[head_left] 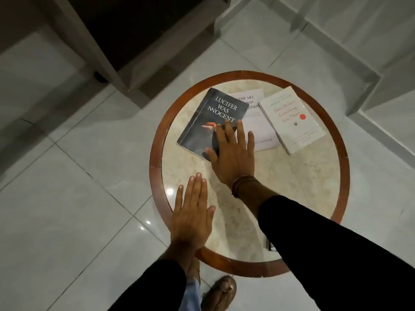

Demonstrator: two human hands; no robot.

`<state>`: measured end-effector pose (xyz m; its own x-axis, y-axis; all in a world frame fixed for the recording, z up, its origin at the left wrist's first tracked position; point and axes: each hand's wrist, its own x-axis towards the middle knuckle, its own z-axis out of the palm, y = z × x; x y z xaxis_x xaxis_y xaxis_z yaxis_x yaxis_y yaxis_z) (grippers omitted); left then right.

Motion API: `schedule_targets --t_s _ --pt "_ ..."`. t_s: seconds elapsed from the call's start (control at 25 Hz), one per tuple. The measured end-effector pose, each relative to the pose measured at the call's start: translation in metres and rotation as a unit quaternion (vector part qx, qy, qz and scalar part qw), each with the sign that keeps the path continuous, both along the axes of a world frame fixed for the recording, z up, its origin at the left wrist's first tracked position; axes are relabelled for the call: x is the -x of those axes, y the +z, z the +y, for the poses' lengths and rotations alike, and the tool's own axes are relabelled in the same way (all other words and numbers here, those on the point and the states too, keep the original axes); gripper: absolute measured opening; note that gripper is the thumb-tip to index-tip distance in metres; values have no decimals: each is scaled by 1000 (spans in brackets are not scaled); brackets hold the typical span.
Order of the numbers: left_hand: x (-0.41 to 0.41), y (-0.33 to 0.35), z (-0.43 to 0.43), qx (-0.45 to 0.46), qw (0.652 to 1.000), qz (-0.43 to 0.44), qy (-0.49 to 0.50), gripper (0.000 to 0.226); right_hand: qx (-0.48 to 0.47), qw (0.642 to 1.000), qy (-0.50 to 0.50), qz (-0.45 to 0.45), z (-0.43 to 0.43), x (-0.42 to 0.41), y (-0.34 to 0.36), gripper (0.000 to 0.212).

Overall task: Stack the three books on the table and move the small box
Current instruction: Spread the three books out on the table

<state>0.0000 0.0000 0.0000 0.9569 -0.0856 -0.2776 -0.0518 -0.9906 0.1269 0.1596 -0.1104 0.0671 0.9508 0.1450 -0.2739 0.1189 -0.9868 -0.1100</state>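
A round table [157,153] with a brown rim and a pale marbled top is seen from above, standing on glossy white floor tiles [67,176]. 3 books lie on its far half. The dark book [208,117], titled "Lucifer Was Innocent", lies at the left, tilted, and overlaps the left edge of the middle book [258,129], a white one lying flat on the top. The white book [292,120], titled "Don't Believe Everything You Think", lies at the right, with its left edge over the right side of the middle book. No book is fully stacked on another.

The right hand [233,153] is laid flat, fingers spread wide, on the near right corner of the dark book, with the little finger reaching over the middle book. Nothing is gripped by it. A band [242,182] is worn at its wrist, and the sleeve [336,243] is black.

The left hand [193,214] is held flat and open, fingers together, over the near left rim of the table; whether it touches the table cannot be told. It holds nothing.

A small dark object [270,244] is partly hidden beside the right sleeve on the near side of the table; whether it is the box cannot be told. A sandalled foot [221,292] is seen on the floor below the table.
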Motion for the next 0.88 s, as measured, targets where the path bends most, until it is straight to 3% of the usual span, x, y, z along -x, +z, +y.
schedule_targets --t_s 0.16,0.56,0.64,0.72,0.8,0.88 --pt "-1 4 1 30 999 5 16 81 41 999 29 15 5 -12 -14 72" --pt "1 2 0 70 997 -12 26 68 -34 982 182 25 -4 -34 -24 77" --pt "2 -1 0 71 997 -20 27 67 -64 985 158 0 -12 -36 -23 77" --pt "5 -4 1 69 997 -18 21 69 -91 992 74 -35 -35 -41 -17 71" --pt "7 -7 1 75 997 -26 15 69 -81 994 -23 -77 -83 -48 -15 62" --pt "9 -11 3 80 996 -33 9 69 -57 992 -93 -61 -144 -52 -14 60"
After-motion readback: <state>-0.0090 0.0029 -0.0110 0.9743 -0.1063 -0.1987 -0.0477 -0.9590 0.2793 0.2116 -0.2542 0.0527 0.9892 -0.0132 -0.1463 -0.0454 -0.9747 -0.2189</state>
